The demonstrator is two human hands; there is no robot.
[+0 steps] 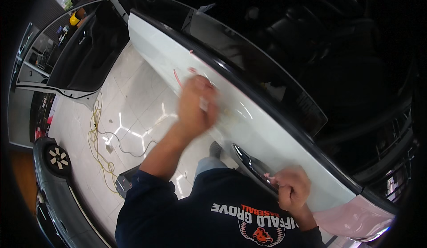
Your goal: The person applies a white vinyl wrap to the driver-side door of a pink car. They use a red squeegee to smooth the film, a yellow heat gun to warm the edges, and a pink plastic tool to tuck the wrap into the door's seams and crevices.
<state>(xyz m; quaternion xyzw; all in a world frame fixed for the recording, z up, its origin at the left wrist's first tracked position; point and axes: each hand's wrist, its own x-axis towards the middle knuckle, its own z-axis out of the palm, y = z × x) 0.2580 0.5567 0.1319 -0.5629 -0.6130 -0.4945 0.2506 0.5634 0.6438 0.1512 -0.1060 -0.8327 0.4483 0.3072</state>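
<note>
A white car door panel runs diagonally in front of me, its black-trimmed window edge along the top. My left hand is at the upper part of the panel, blurred, with its fingers curled in. A small pale patch shows at its fingers; what they hold cannot be made out. Just beyond them, a thin pink strip lies on the white surface, with smaller pink bits by the trim. Beside the dark, shiny door handle, my right hand is closed, and a crumpled pink film scrap sticks out of its fingers.
A pink-coloured body panel adjoins the white one at lower right. Further left stands another opened car door. Yellow and grey cords lie on the glossy tiled floor by a dark box. A grey car is at far left.
</note>
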